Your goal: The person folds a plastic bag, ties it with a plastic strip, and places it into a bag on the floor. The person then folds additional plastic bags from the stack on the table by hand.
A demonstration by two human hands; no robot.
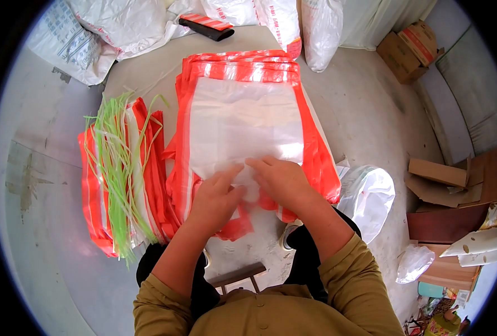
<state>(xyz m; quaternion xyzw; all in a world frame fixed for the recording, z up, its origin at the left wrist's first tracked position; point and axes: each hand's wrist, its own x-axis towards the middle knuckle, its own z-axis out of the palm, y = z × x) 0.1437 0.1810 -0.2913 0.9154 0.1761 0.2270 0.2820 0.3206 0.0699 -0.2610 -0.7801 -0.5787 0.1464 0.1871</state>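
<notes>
A thick stack of red-and-white striped plastic bags (248, 112) lies flat before me, its pale middle panel facing up. My left hand (220, 195) is at the near edge of the top bag, its fingers stretched and its thumb held apart. Close beside it, my right hand (279, 180) reaches inward over the same edge, fingers extended and somewhat blurred. Loose red handle parts of the bags hang below both hands. To the left, a second bundle of red-and-white bags (154, 157) carries a bunch of light green plastic strips (117, 173).
A small black-and-red striped roll (206, 27) lies at the table's (148, 61) far end. White sacks (120, 25) stand behind it. A clear plastic bag (369, 196) sits on the floor at right, with cardboard boxes (408, 53) farther back. A stool (240, 275) is between my legs.
</notes>
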